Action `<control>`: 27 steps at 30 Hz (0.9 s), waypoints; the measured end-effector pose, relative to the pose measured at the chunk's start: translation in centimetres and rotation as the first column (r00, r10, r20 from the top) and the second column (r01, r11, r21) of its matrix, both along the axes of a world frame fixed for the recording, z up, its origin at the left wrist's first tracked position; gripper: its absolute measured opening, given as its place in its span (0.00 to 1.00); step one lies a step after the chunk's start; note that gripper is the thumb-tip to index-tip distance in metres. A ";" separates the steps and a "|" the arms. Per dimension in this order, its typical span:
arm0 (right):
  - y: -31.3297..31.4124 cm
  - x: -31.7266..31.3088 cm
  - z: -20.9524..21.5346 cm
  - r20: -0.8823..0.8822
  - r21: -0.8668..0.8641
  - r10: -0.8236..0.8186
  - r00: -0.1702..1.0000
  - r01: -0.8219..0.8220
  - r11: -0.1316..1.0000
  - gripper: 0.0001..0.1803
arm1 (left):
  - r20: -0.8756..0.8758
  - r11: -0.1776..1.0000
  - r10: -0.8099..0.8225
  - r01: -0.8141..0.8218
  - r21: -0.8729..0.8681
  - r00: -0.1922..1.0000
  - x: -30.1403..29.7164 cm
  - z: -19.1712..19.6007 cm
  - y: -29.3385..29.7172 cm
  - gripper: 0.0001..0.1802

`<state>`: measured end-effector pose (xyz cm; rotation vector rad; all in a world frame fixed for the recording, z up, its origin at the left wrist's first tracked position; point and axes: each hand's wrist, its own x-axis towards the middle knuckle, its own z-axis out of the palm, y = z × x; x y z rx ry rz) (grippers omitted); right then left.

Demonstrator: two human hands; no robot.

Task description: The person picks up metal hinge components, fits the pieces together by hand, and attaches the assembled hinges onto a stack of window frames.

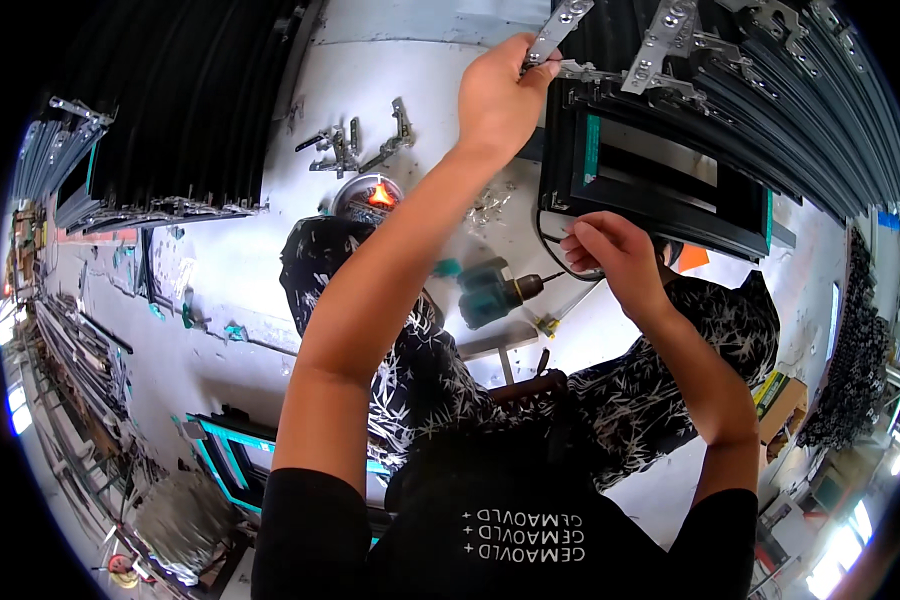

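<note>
Left hand [495, 95] fingers pinch perforated steel hinge arm [555, 32]; right hand [615, 255] fingers grip black rubber gasket [550, 245]

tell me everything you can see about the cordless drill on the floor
The cordless drill is teal-green with a dark chuck and a thin bit pointing right, toward the black window frame. It lies on its side on the pale floor, between the person's knees. Neither hand touches it: the left hand is up at a metal hinge bar, and the right hand pinches at the frame's lower edge, just right of the bit's tip.
</note>
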<state>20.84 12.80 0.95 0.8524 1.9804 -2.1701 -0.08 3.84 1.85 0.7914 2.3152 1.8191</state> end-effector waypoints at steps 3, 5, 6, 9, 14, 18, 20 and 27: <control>0.1 0.0 -0.5 -0.001 -0.025 -0.019 1.000 0.018 1.000 0.11 | 0.054 1.000 -0.009 0.010 -0.007 0.999 0.2 -0.7 1.0 0.07; 0.2 0.0 -0.3 -0.003 -0.030 -0.024 1.000 0.024 0.999 0.11 | -0.006 0.999 0.037 -0.036 0.029 0.999 0.2 -1.3 1.3 0.07; 0.2 0.1 -0.3 0.003 -0.026 -0.030 1.000 0.030 0.999 0.11 | 0.000 0.999 0.033 -0.033 0.005 0.999 0.2 -1.6 1.3 0.06; 0.4 0.5 -0.2 -0.024 -0.032 -0.032 0.999 0.031 0.999 0.11 | 0.028 0.999 0.041 -0.042 0.023 0.999 0.1 -1.8 1.5 0.06; 0.7 1.0 0.4 -0.035 -0.031 -0.023 0.999 0.022 0.999 0.11 | 0.052 0.998 0.044 -0.046 0.042 0.998 -0.1 -1.9 1.6 0.05; 0.9 1.5 0.9 -0.020 -0.036 -0.027 0.999 0.026 0.999 0.11 | 0.120 0.999 0.038 -0.040 0.008 0.992 -0.1 -1.4 1.7 0.05; 1.0 1.6 0.8 -0.024 -0.045 -0.025 0.999 0.024 0.999 0.11 | 0.133 1.000 0.025 -0.026 0.007 0.991 -0.7 -1.5 1.7 0.06; 1.3 2.0 0.4 -0.022 -0.051 -0.015 1.000 0.014 0.999 0.11 | 0.109 0.967 -0.205 0.184 0.176 0.973 -2.5 -3.5 4.9 0.09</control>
